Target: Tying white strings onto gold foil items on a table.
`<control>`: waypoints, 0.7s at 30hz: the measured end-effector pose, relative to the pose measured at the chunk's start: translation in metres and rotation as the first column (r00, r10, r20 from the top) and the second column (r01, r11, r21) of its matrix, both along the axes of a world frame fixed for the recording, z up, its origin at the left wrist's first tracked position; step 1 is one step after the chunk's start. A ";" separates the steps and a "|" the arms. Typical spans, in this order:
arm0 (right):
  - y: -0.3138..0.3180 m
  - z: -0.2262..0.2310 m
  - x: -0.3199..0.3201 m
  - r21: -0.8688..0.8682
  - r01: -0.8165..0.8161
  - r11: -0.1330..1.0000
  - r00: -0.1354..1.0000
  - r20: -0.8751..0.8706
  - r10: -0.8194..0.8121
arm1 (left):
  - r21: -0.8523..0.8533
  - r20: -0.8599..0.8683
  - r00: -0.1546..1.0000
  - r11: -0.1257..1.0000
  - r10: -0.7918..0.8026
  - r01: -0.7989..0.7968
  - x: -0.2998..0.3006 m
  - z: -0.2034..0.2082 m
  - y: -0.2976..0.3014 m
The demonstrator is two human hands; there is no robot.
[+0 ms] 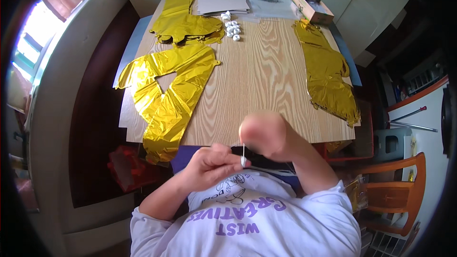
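Above my lap, just off the table's near edge, my left hand (216,164) pinches a small white bundle (243,161) between thumb and fingertips. From it a thin white string (244,148) runs straight up to my right hand (264,135). That hand is closed at the string's upper end, over the table's edge; its fingers are blurred. On the left of the table lies a flat gold foil balloon (190,78) with a triangular opening, its lower end hanging over the edge. Several similar white bundles (232,29) sit in a small group farther back.
A stack of gold foil balloons (188,21) lies at the far left, another (328,71) along the right side. Grey-white sheets (223,2), a clear plastic bag (269,2) and an open box (314,9) line the back. A wooden chair (392,195) stands to my right.
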State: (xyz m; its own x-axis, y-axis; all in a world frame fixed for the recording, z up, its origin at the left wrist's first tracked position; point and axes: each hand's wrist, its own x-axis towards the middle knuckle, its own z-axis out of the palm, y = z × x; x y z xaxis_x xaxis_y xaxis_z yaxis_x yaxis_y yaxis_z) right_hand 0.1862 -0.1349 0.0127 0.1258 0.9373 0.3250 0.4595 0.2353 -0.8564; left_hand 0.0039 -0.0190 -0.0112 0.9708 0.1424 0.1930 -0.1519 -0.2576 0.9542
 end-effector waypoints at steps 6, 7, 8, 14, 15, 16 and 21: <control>-0.006 -0.021 -0.024 0.041 -0.173 0.984 0.985 0.000 0.173 | -0.076 -0.012 0.912 0.909 0.411 -0.410 0.006 -0.014 0.022; -0.003 -0.017 -0.016 0.089 -0.150 0.985 0.987 -0.046 0.155 | -0.063 -0.022 0.968 0.966 0.250 -0.251 0.004 -0.016 0.016; -0.001 -0.013 -0.008 0.135 -0.117 0.984 0.987 -0.098 0.130 | -0.052 -0.037 0.997 0.996 0.074 -0.076 0.003 -0.015 0.008; -0.006 -0.022 -0.016 0.057 -0.157 0.986 0.988 0.020 0.156 | -0.407 -0.075 0.894 0.805 0.442 -0.432 0.003 0.007 0.018; -0.004 -0.014 -0.015 0.110 -0.148 0.983 0.989 0.016 0.147 | -0.234 -0.054 0.922 0.892 0.384 -0.386 0.003 -0.003 0.015; -0.003 -0.007 -0.013 0.162 -0.137 0.977 0.990 0.011 0.138 | -0.051 -0.047 0.946 0.945 0.322 -0.324 0.002 -0.009 0.008; -0.002 -0.023 -0.010 -0.029 -0.138 0.990 0.990 0.022 0.138 | -0.799 0.095 0.987 0.601 0.132 -0.004 -0.001 0.003 -0.004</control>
